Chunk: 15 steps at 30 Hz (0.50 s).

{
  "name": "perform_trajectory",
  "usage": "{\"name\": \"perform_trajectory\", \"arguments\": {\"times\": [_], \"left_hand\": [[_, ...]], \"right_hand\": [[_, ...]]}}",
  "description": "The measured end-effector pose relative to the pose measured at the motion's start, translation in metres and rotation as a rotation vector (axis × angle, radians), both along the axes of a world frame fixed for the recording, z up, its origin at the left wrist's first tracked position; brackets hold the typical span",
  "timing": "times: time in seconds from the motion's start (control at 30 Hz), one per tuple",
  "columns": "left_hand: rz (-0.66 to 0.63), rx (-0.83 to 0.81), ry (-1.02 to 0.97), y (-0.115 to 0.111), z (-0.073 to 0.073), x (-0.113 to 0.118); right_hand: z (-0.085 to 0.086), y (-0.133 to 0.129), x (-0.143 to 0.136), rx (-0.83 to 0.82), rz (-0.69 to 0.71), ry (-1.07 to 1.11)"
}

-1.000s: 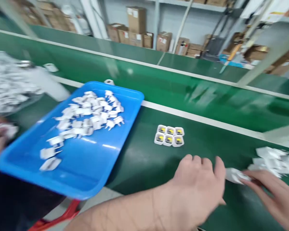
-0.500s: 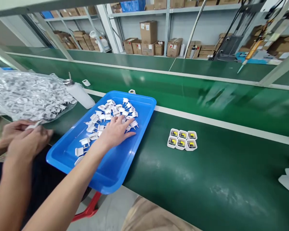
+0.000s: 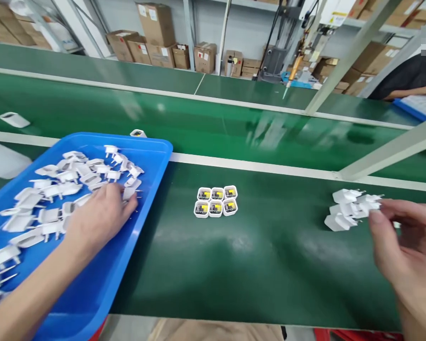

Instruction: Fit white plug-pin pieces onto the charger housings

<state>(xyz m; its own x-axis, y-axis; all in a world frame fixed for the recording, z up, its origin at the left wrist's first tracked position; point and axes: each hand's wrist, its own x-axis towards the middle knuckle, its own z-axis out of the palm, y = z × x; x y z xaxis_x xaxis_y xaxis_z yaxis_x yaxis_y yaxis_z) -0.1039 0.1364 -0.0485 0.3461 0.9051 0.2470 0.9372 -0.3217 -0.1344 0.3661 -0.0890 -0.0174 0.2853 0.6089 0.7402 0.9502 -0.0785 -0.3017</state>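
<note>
My left hand [image 3: 99, 213] is over the blue tray [image 3: 142, 208], its fingers curled around a white two-pin plug cover [image 3: 129, 193] near the tray's right side. Many similar loose plug covers [image 3: 51, 215] lie in the tray. At the right, my right hand [image 3: 406, 241] has its thumb and forefinger closed at the pins of a white plug adapter [image 3: 368, 204], which stands in a small cluster with other plug adapters [image 3: 341, 221]. Between my hands, two rows of open white charger housings [image 3: 216, 207] show yellow and dark parts inside.
A white bottle [image 3: 3, 158] lies behind the tray at the left. Single housings rest near the green back panel [image 3: 234, 128]. Slanting metal posts [image 3: 386, 149] rise at the right. Across the bench, a person's arm [image 3: 412, 92] is beside a blue tray.
The view has swung right, bringing my right hand and the plug cluster into sight. My left hand remains in the tray, its fingers now more curled. The neighbour's hands have left view.
</note>
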Motion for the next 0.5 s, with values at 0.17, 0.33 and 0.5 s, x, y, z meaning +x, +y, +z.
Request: {"name": "perform_trajectory", "arguments": {"times": [0.17,0.33,0.5], "left_hand": [[0.153,-0.006,-0.186,-0.003,0.022,0.004],[0.095,-0.076,-0.388,-0.051,0.046,0.057],[-0.502,-0.161,-0.374,-0.117,-0.009,0.161]], "right_hand": [[0.007,0.027,-0.031,0.04,0.261,0.015],[-0.005,0.047,-0.054,-0.074,0.505,0.099],[-0.038,0.058,-0.075,-0.368,0.762,0.242]]}}
